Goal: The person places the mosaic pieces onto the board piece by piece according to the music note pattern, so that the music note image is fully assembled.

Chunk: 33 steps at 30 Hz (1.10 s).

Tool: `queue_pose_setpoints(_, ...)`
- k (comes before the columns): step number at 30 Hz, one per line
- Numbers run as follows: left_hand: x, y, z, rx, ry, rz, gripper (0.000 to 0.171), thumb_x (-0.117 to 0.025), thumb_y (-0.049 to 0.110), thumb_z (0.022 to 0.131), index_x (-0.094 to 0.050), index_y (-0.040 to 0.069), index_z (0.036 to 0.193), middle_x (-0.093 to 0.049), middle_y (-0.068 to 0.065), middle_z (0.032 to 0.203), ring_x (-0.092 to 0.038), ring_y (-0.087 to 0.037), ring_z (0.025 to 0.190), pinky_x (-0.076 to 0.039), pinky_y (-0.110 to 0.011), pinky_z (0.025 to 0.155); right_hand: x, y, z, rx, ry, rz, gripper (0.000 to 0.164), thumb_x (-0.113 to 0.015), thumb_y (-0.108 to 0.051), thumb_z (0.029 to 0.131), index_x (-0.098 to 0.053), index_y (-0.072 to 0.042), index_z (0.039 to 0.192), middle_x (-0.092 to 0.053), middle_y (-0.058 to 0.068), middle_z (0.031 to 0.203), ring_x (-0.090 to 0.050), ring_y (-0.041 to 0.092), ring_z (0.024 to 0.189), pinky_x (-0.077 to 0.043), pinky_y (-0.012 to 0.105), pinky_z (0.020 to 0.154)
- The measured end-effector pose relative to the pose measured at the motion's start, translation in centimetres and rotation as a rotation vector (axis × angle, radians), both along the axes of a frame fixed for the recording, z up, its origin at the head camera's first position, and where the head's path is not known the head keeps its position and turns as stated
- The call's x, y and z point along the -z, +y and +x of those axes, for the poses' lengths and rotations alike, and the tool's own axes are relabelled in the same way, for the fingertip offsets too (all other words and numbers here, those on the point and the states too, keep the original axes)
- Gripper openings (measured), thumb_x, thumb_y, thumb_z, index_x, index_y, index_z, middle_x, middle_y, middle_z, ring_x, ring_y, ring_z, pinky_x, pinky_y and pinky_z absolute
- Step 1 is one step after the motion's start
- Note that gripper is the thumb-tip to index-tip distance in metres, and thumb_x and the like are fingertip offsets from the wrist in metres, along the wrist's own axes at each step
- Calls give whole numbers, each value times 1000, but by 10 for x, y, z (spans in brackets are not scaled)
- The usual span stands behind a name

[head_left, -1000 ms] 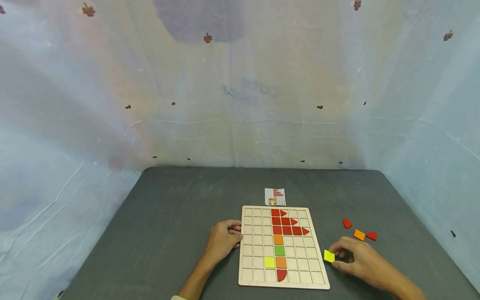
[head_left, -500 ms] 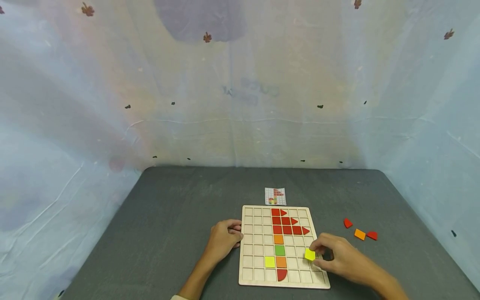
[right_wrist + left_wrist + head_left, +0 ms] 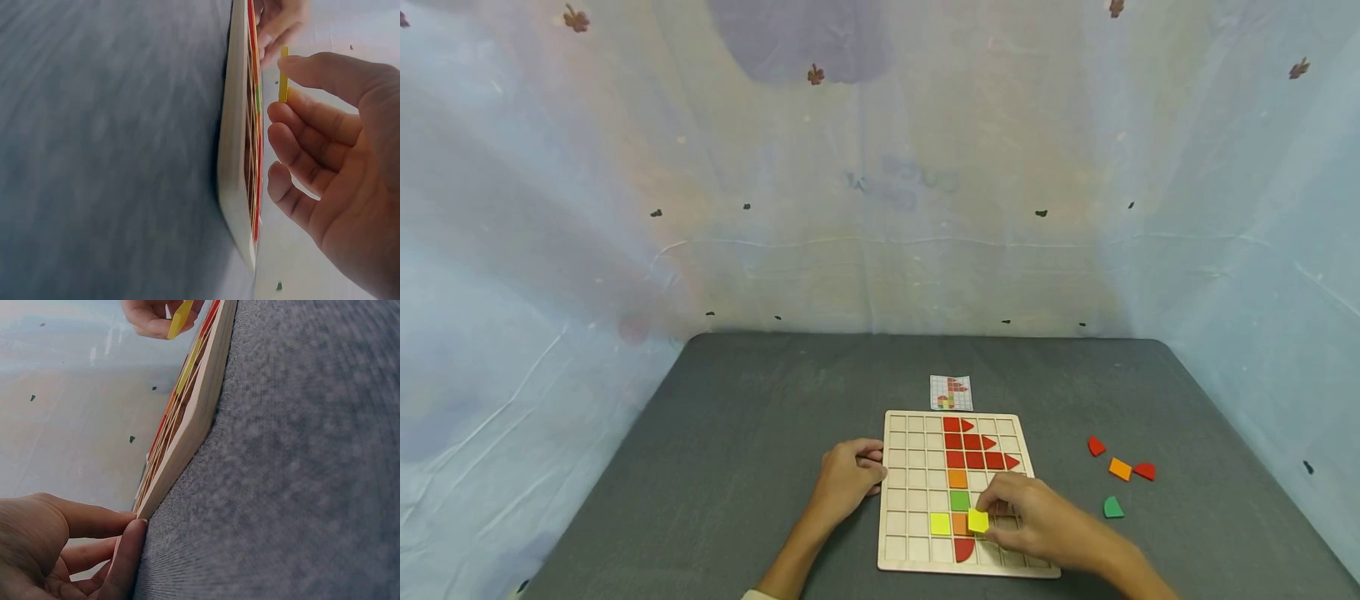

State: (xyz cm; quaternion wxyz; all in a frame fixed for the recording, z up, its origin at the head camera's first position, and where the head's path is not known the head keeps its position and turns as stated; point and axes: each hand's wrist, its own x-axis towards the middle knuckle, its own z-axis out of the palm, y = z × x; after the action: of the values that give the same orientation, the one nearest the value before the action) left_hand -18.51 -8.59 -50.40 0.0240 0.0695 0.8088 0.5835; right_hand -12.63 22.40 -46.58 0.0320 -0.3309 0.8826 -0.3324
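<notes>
A wooden grid board lies on the dark table, with red, orange, green and yellow pieces set in its cells. My left hand pinches the board's left edge; thumb and forefinger meet at the rim in the left wrist view. Between thumb and fingertips, my right hand holds a yellow square tile over the lower middle of the board. In the head view this tile overlaps an orange square. The right wrist view shows the held tile edge-on, raised off the board's surface. Another yellow square sits left of the orange one.
Behind the board lies a small pattern card. Loose pieces rest on the table to the right: two red curved ones, including one red piece, an orange square and a green curved piece. Pale sheeting surrounds the table.
My right hand has carried the yellow tile leftward from beside the board to over its middle, uncovering the green curved piece on the table. My left hand has stayed at the board's edge.
</notes>
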Motion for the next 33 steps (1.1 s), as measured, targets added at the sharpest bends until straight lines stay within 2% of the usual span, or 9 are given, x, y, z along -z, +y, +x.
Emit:
queue_pose_setpoints(5,0,0,0,0,6,1,36,-73,-4,86,-73,-8,121,-73,-15,103,-71,-17,84,-64,-24,62,1,-12,0,-47,52,-7,21,-82,-13,90,-70,-22,105,-63,-14,98,-56,0,88,-53,19,74)
queue_pose_setpoints(9,0,-1,-1,2,10,3,36,-73,-4,86,-72,-8,121,-73,-15,103,-71,-17,84,-64,-24,62,1,-22,-1,-57,39,3,23,-82,-11,88,-70,-23,103,-63,-14,96,-56,1,87,-51,17,74)
queue_pose_setpoints(16,0,0,-1,6,-2,13,35,-74,-4,86,-73,-7,121,-73,-15,103,-71,-17,85,-64,-24,63,-1,-35,1,-59,-22,51,18,-83,-24,92,-69,-28,103,-60,-18,97,-55,-1,89,-51,17,77)
queue_pose_setpoints(23,0,-1,-1,10,-10,16,35,-73,-3,86,-72,-8,121,-72,-15,104,-71,-17,85,-64,-24,63,-2,-44,3,-66,-84,62,18,-84,-25,92,-71,-27,103,-59,-19,95,-54,-4,86,-51,16,75)
queue_pose_setpoints(33,1,0,-1,6,0,6,35,-73,-4,86,-73,-7,121,-73,-15,103,-70,-16,82,-64,-24,62,0,-48,3,-87,-60,76,19,-86,-22,88,-71,-26,100,-57,-19,92,-53,-5,83,-50,15,73)
